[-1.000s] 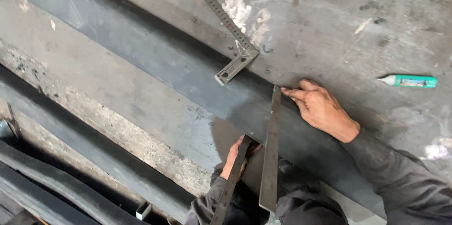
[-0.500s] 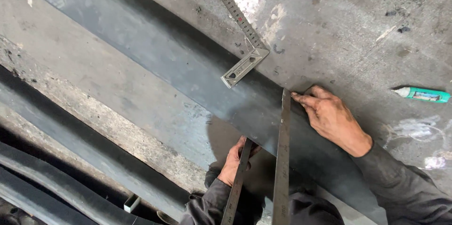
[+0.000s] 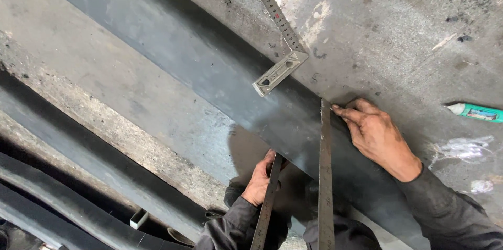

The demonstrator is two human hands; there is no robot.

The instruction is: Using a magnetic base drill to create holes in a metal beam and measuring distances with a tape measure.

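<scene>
Crouching over a dark steel plate, a person pinches the far end of a long flat bar with right hand fingertips. The left hand is closed around a second strip. A square ruler lies nearby. The bar could skid sideways if fingertip pressure slackens. Near ends are cut off below.

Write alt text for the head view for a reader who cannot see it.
A person's right hand presses the top end of a long metal strip laid across a wide dark steel plate, while the left hand holds a second narrow strip. A try square lies above on the concrete floor, a green marker to the right.
</scene>
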